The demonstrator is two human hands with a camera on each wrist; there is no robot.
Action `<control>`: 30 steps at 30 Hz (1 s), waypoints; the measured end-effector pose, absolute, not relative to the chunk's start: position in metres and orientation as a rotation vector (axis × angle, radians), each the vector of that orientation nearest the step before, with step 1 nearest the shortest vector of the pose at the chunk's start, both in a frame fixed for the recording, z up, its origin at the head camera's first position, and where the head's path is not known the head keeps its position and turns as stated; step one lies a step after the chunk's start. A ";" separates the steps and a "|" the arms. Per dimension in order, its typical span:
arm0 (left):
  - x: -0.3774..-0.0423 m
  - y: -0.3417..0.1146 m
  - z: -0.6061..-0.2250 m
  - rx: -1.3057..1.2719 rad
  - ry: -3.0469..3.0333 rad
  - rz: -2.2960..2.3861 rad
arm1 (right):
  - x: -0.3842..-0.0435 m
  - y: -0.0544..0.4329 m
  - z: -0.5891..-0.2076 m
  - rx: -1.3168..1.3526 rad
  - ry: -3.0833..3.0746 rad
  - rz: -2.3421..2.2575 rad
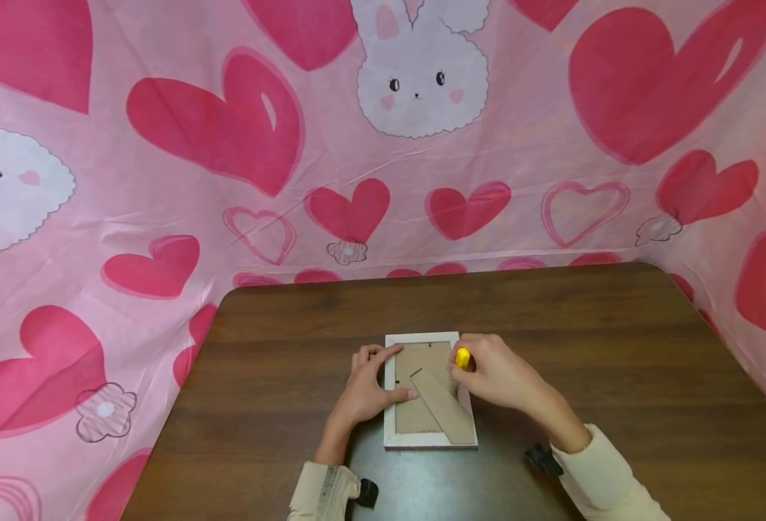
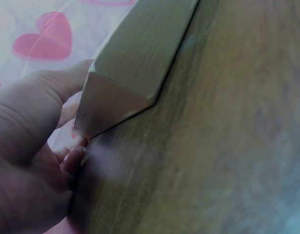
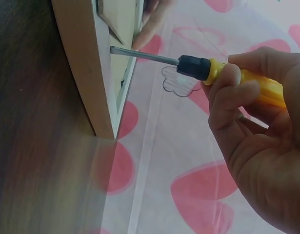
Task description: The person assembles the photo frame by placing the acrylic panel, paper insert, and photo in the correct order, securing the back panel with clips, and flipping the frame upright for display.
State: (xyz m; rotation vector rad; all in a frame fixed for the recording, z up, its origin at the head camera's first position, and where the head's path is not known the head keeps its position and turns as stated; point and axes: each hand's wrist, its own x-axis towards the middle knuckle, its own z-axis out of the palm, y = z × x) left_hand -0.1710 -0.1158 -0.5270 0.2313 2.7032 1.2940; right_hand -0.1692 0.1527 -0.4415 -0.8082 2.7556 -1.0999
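A white-rimmed picture frame (image 1: 430,439) lies face down on the table, its brown backing board (image 1: 411,420) upward. A slanted cardboard stand leg (image 1: 446,409) lies across the back. My left hand (image 1: 366,391) holds the frame's left side, thumb and index finger reaching over onto the back and the other fingers along the outer edge. In my right hand (image 1: 503,373) is a yellow-handled screwdriver (image 3: 259,87). The right wrist view shows its flat metal tip right at the inner edge of the rim, beside the backing. Small dark tabs (image 1: 430,344) show along the inner rim.
The dark wooden table (image 1: 278,362) extends around the frame on all sides. Behind and beside it hangs a pink cloth (image 1: 330,159) with hearts and rabbits. Black wrist straps (image 1: 367,493) show at both cream sleeves (image 1: 607,474).
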 end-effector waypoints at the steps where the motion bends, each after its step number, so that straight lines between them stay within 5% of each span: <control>1: -0.171 -0.116 -0.527 0.231 2.702 1.294 | -0.170 0.151 -0.441 -0.815 2.756 -1.090; 30: -0.170 -0.115 -0.525 0.253 2.719 1.301 | -0.191 0.075 -0.434 -0.984 2.690 -0.628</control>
